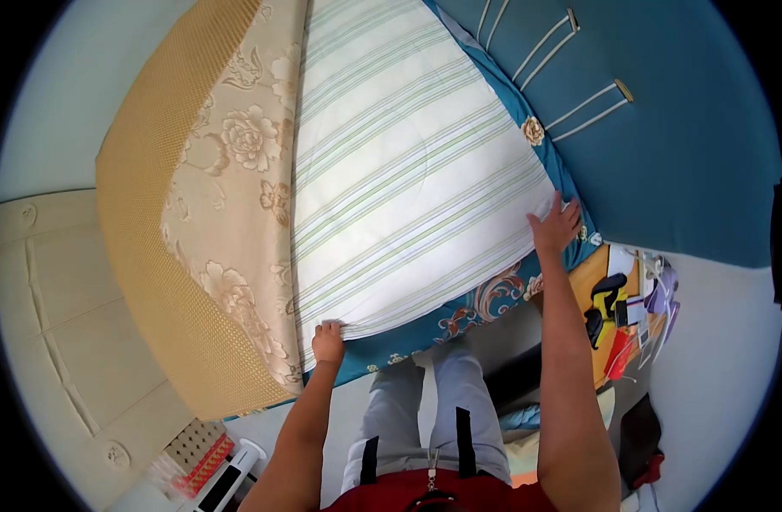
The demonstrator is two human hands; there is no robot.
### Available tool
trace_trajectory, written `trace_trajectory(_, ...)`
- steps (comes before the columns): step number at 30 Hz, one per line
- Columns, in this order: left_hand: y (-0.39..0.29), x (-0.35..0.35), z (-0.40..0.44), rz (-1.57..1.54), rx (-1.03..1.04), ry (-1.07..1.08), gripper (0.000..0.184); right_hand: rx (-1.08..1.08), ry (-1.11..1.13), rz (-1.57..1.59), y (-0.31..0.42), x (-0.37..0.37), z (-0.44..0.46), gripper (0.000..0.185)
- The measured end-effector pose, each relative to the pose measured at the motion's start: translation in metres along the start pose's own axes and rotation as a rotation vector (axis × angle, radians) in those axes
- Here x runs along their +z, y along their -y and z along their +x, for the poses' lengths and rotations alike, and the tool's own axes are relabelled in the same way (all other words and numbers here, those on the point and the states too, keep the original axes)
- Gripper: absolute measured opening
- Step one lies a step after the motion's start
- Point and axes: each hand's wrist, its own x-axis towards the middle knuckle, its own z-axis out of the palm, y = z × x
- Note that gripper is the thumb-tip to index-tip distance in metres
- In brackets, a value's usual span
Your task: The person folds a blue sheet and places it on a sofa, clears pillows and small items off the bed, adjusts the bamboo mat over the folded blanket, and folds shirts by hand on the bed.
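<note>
A white sheet with green and grey stripes [408, 162] lies over the bed, on top of a teal floral cover [485, 300] that shows along the near and right edges. My left hand [327, 343] is at the sheet's near left edge, its fingers curled over the hem. At the near right corner, my right hand [559, 224] rests with fingers apart, partly on the sheet and partly over the teal cover. A beige floral cloth [246, 141] with a tan woven border [139, 205] lies along the sheet's left side.
A teal padded panel [690, 145] with metal brackets [592, 107] stands along the right. Beyond the near right corner, a small wooden table [589, 273] holds various items. A beige wardrobe [92, 299] and a patterned box [195, 444] are at the left.
</note>
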Motion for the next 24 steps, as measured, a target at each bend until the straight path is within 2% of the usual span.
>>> trace_trajectory(1,0.000,-0.001,0.004,0.015,-0.001,0.055,0.019,-0.044,0.018,-0.005,0.000,0.001,0.008,0.085)
trace_trajectory(4,-0.003,0.001,0.020,0.161,0.095,0.360,0.017,0.023,0.214,0.195,0.005,-0.002,0.035,0.082)
trace_trajectory(7,-0.012,-0.019,0.032,0.247,0.204,0.521,0.017,-0.114,0.136,0.274,0.004,0.013,0.052,0.074)
trace_trajectory(10,-0.012,-0.007,0.031,0.213,0.247,0.469,0.017,-0.181,0.387,0.267,0.003,0.028,0.072,0.055)
trace_trajectory(13,-0.025,-0.024,0.026,0.232,0.334,0.541,0.017,-0.402,0.238,0.155,0.016,0.008,0.067,0.027)
trace_trajectory(16,-0.032,-0.032,0.023,0.227,0.374,0.636,0.017,-0.536,0.138,-0.041,0.007,-0.011,0.065,0.011)
trace_trajectory(19,-0.055,-0.057,0.017,0.175,0.446,0.616,0.018,-0.609,0.053,-0.176,-0.012,-0.021,0.083,0.009)
trace_trajectory(22,-0.079,-0.066,0.019,0.107,0.547,0.604,0.019,-0.557,0.005,-0.199,-0.029,-0.035,0.096,0.008)
trace_trajectory(24,-0.091,-0.069,0.020,0.110,0.603,0.590,0.019,-0.512,0.059,-0.214,-0.038,-0.037,0.098,0.006)
